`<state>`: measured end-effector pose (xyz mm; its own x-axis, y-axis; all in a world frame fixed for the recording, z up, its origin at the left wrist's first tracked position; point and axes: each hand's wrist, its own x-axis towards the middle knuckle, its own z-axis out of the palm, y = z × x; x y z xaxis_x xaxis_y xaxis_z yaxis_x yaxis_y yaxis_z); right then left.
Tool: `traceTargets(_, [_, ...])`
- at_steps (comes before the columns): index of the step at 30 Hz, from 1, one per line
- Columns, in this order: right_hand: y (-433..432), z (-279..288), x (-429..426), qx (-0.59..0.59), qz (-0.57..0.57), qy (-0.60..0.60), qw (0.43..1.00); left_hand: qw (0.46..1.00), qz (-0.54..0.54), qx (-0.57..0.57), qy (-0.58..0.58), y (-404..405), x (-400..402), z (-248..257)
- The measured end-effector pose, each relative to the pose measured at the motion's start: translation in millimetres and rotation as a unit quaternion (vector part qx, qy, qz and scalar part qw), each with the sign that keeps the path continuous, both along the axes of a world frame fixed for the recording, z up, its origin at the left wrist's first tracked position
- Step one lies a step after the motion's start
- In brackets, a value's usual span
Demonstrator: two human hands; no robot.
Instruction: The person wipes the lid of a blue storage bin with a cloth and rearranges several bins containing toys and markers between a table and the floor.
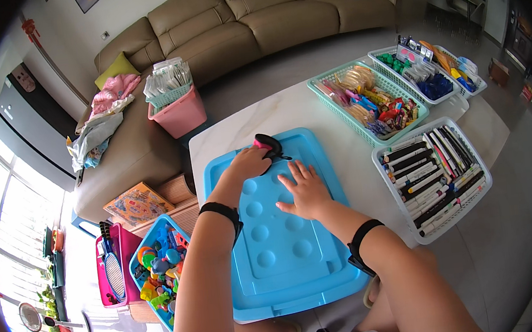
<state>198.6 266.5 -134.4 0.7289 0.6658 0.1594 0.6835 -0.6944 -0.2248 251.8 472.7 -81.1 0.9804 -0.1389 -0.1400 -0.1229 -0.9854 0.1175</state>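
Note:
A blue plastic storage-box lid (281,242) with rows of round dimples lies on the marble-patterned table (260,113) before me. At its far edge my left hand (248,162) grips a black-and-pink handheld object (270,146) with a short dark cord or strap end. My fingers cover part of it, so I cannot tell exactly what it is. My right hand (305,188) rests on the lid's right half, palm down, fingers spread, holding nothing. Both wrists wear black bands.
Right of the lid stand a white basket of markers (435,177), a mint basket of packaged snacks (371,101) and a white basket of small packets (414,72). At left are a blue bin of toys (162,269), a magenta bin with a racket (114,269) and a pink bin (178,114).

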Motion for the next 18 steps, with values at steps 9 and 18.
traceTargets(9, [2.6, -7.9, -3.8, 0.051, 0.007, -0.019, 0.998, 0.996, -0.068, -0.052, 0.032, -71.9, 35.2, -8.4])
traceTargets(18, [0.7, -7.7, 0.7, 0.066, 0.002, -0.052, 0.996, 0.979, 0.153, -0.112, -0.068, -21.1, -89.3, 22.5])
